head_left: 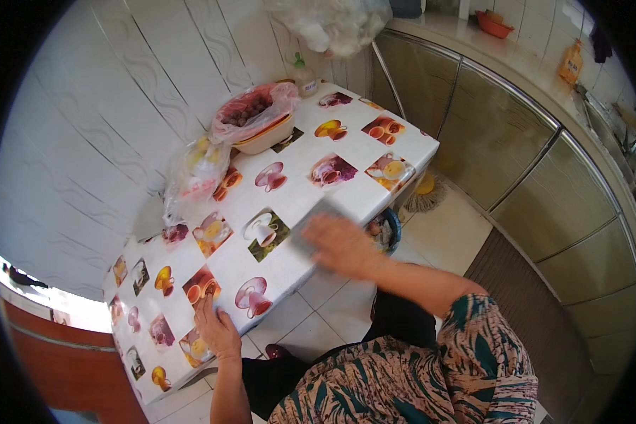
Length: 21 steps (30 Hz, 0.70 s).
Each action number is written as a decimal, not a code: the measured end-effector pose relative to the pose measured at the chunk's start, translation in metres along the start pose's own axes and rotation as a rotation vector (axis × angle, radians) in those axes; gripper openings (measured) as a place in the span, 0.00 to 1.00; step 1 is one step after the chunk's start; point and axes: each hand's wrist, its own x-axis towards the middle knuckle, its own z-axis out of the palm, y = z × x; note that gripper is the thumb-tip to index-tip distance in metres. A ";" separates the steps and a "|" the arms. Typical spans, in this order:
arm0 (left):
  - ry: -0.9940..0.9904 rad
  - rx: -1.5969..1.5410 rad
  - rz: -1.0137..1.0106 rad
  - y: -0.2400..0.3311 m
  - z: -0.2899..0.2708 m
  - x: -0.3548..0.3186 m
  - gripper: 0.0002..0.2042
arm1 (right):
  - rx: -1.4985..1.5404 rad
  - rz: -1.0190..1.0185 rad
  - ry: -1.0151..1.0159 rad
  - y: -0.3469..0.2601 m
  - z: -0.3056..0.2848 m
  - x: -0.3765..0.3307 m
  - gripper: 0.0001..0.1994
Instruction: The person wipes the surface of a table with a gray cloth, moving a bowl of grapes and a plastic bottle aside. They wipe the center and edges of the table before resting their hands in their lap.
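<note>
My right hand (339,246) presses a grey cloth (325,210) onto the table near its right-hand edge; both are smeared by motion. A white tablecloth (300,194) printed with cups and saucers covers the table. My left hand (215,328) lies flat on it by the near edge, fingers stretched out and holding nothing. Beyond the hands, a pale basin (265,139) lined with a pink plastic bag holds small dark round items (246,113). Beside it, against the wall, is a clear plastic bag (194,177) with something yellowish inside.
A bottle with a green cap (305,76) stands at the table's far end. A blue bin (391,232) with waste sits on the floor by the right edge, near a yellow brush (425,194). Cabinets (487,120) line the right; a white tiled wall (120,85) bounds the left.
</note>
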 end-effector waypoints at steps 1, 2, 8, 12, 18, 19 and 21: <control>0.003 0.000 0.005 0.001 -0.001 0.000 0.19 | -0.088 0.083 0.016 0.029 -0.014 -0.001 0.25; 0.006 -0.014 0.007 0.004 -0.001 0.001 0.19 | -0.160 0.108 0.106 0.071 -0.012 -0.010 0.25; -0.003 -0.023 0.012 0.010 -0.001 0.002 0.19 | -0.410 0.643 0.169 0.144 -0.021 0.001 0.28; 0.008 -0.001 0.024 0.003 -0.004 0.000 0.18 | -0.202 0.406 -0.074 0.072 -0.002 0.043 0.29; -0.008 0.008 0.032 0.005 -0.004 0.005 0.18 | -0.071 0.131 -0.057 0.050 0.028 0.064 0.31; -0.010 0.014 0.021 0.006 -0.004 0.004 0.17 | -0.097 0.160 -0.083 0.070 0.026 0.069 0.31; -0.019 0.019 0.010 0.006 -0.006 0.003 0.17 | -0.150 0.305 -0.132 0.110 0.009 0.076 0.31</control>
